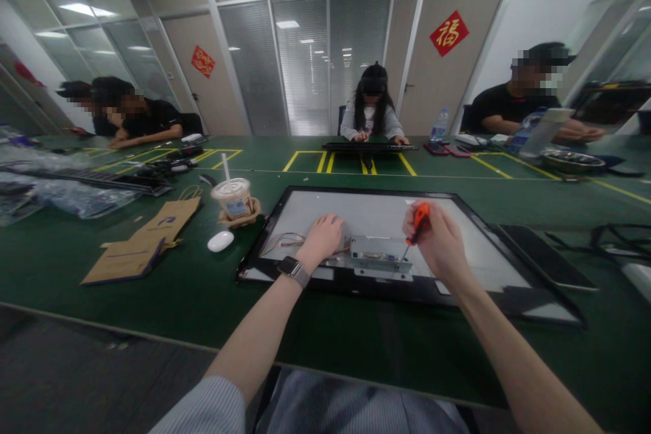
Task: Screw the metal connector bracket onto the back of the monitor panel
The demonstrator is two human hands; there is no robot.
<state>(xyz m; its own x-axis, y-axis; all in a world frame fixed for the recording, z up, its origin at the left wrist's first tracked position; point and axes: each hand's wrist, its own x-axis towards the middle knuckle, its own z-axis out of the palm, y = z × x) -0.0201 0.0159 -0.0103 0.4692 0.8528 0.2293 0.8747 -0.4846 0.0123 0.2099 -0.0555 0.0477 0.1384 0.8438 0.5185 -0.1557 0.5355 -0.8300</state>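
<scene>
A large flat panel (371, 212) with a black frame lies on the green table. Near its front edge sits a metal bracket box (379, 264) with connectors. My right hand (440, 237) is wrapped round the red-and-black handle of a screwdriver (420, 222), whose tip points down at the right end of the bracket box. My left hand (323, 237), with a watch (293, 270) at its wrist, rests on the panel left of the box, beside some thin cables (287, 241). Its fingers are stretched out and it holds nothing visible.
Left of the panel are a drink cup (234, 200), a white mouse (220, 241) and paper bags (127, 259). A dark flat device (546, 255) and cables lie to the right. Across the green table (203, 312), several people sit, one behind another panel (370, 147).
</scene>
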